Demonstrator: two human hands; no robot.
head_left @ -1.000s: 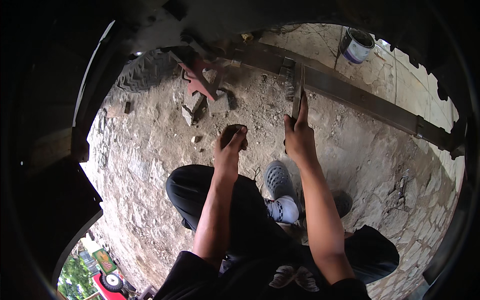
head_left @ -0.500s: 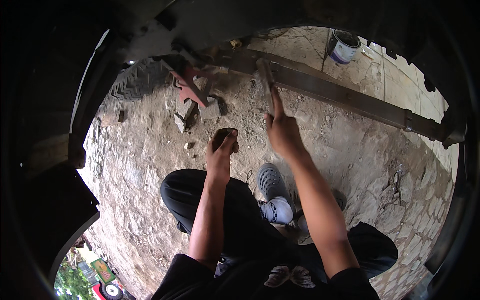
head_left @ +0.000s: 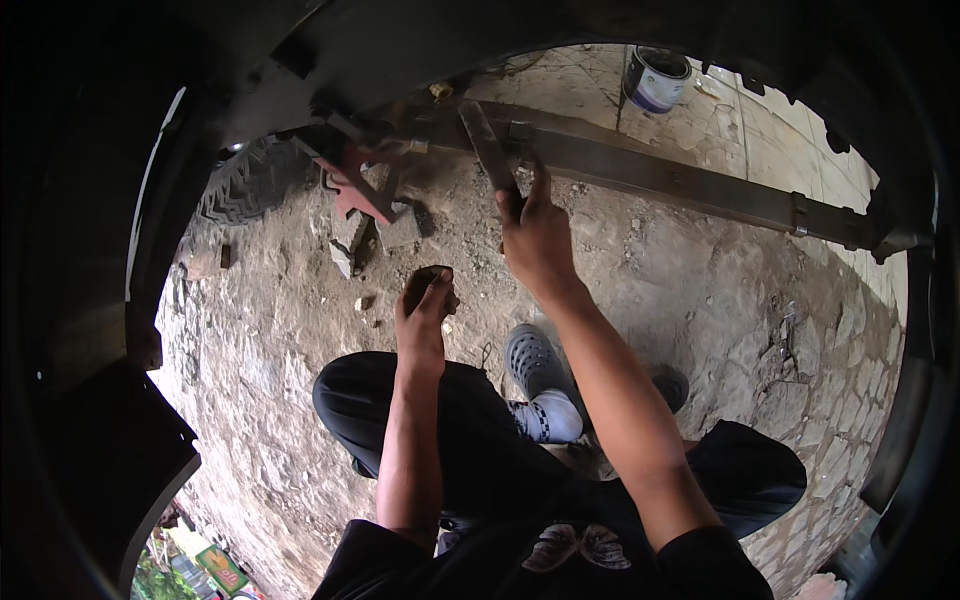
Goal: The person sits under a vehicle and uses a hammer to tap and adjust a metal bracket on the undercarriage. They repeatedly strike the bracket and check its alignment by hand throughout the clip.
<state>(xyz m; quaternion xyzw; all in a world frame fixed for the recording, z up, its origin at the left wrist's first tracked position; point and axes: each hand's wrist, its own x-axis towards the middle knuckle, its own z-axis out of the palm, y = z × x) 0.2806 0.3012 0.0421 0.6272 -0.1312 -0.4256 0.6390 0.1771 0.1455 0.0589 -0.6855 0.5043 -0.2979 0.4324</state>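
My right hand (head_left: 537, 245) is closed round the handle of a narrow, flat-backed wire brush (head_left: 487, 148). The brush's far end lies over the dark metal beam (head_left: 650, 165), though I cannot tell whether it touches. Lower and to the left, my left hand (head_left: 423, 305) is curled round a small dark object (head_left: 436, 272), mostly hidden by the fingers, whose kind I cannot make out. It is held above the ground, between my left knee and the beam.
A red metal stand (head_left: 360, 185) rises by broken concrete blocks (head_left: 400, 228), with a treaded tyre (head_left: 245, 182) behind it. Beyond the beam stands a paint can (head_left: 657, 80). Dark vehicle bodywork (head_left: 400, 45) arches overhead. Rough stony ground (head_left: 270, 320) surrounds my shoes (head_left: 535, 358).
The brush has swung left along the beam, and its flat back now shows more. My right hand shifted left with it. My left hand keeps its grip; the whole view has shifted slightly.
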